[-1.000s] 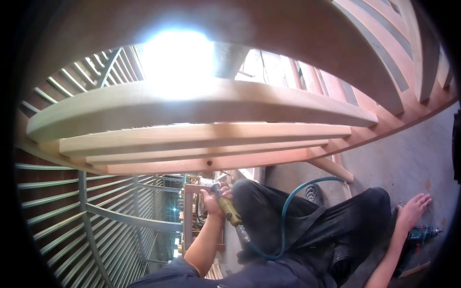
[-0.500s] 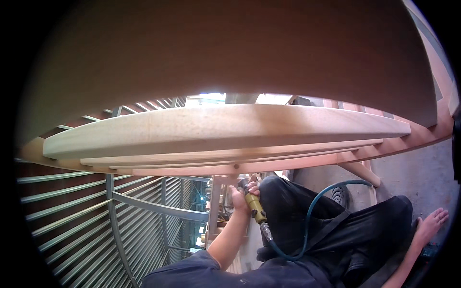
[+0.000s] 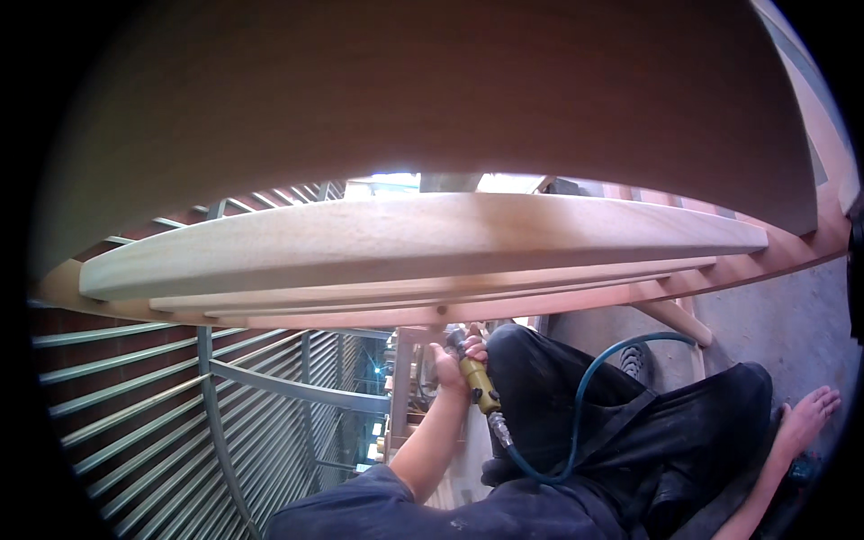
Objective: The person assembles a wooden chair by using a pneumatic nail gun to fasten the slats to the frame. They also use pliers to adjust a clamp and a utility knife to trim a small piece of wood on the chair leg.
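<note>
My left hand [image 3: 452, 362] is closed round the head of a yellow-green air tool [image 3: 481, 387], just under a pale wooden rail. A metal coupling [image 3: 499, 430] joins the tool's lower end to a teal air hose [image 3: 589, 378], which loops over my dark trousers. Fingers hide the tool's working end, and I cannot tell whether it touches the wood. Over at the far right, my right hand [image 3: 810, 418] lies beside my knee with fingers stretched out and nothing in it. A wooden frame with long slats [image 3: 423, 238] spans the view above my lap.
A broad brown panel [image 3: 432, 90] hangs over the frame. On the left stands a metal rack of many parallel bars [image 3: 270, 423]. A wooden leg [image 3: 675, 319] slants down at the right, near the grey floor [image 3: 756, 315] and a shoe sole [image 3: 635, 360].
Almost nothing differs. The view has shifted very slightly; my left hand keeps its grip on the air tool under the rail, and my right hand stays in place.
</note>
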A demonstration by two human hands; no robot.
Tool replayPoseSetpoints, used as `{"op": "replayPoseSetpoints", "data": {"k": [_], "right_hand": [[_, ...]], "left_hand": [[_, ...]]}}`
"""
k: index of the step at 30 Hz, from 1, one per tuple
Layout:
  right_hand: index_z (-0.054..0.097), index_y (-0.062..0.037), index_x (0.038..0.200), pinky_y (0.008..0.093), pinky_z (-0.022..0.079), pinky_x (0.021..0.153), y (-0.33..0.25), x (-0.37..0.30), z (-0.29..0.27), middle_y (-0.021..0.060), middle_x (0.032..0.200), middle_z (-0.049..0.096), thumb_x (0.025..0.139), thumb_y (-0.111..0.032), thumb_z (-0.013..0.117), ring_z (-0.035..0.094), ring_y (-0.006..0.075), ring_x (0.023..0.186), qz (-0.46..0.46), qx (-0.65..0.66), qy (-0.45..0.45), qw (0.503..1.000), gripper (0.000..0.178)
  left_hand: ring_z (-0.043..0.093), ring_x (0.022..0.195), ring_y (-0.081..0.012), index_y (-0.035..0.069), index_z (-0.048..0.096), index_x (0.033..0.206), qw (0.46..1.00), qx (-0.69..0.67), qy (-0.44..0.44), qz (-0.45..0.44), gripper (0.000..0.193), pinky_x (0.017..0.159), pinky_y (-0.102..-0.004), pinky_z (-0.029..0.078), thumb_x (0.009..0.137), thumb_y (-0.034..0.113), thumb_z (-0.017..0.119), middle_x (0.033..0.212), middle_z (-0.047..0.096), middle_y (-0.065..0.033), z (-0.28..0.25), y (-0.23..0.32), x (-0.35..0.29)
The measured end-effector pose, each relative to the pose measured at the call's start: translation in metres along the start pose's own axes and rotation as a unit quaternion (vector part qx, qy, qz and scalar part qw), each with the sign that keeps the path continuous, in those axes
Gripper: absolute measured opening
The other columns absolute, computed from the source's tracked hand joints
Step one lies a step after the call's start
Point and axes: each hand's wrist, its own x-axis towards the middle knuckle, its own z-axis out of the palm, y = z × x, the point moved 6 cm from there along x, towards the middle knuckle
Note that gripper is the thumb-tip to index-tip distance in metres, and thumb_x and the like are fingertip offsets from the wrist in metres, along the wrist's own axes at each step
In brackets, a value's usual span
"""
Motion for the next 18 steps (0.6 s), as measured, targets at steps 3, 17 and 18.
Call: {"op": "replayPoseSetpoints", "data": {"k": [3,17,18], "right_hand": [[0.036,0.0073,0.157,0.0385,0.026,0.129,0.0,-0.004,-0.009,0.0268,0.165,0.036,0.08,-0.036,0.089,0.035,0.0379,0.154,-0.001,-0.003,0.001,1.0,0.102],[0.045,0.0059,0.153,0.0472,0.031,0.126,0.002,-0.009,-0.021,0.0277,0.161,0.042,0.076,-0.05,0.089,0.039,0.0451,0.15,-0.019,-0.029,0.02,0.999,0.105],[0.047,0.0063,0.152,0.0476,0.033,0.125,0.001,-0.009,-0.019,0.0278,0.159,0.045,0.074,-0.051,0.09,0.04,0.0451,0.149,-0.022,-0.04,0.046,0.998,0.105]], "left_hand": [[0.048,0.074,-0.0167,-0.005,0.049,0.141,1.0,-0.012,-0.008,-0.002,0.118,0.07,-0.0336,0.044,0.088,0.096,0.017,0.086,0.046,-0.0018,0.004,0.0,0.001],[0.05,0.083,-0.0205,-0.007,0.048,0.145,0.994,-0.076,-0.073,0.0,0.116,0.076,-0.0384,0.046,0.092,0.092,0.017,0.095,0.049,-0.0058,-0.001,-0.005,0.0],[0.05,0.083,-0.0208,-0.007,0.049,0.143,0.992,-0.086,-0.087,-0.007,0.117,0.076,-0.0386,0.047,0.092,0.093,0.017,0.094,0.049,-0.0063,0.001,-0.006,0.0]]}}
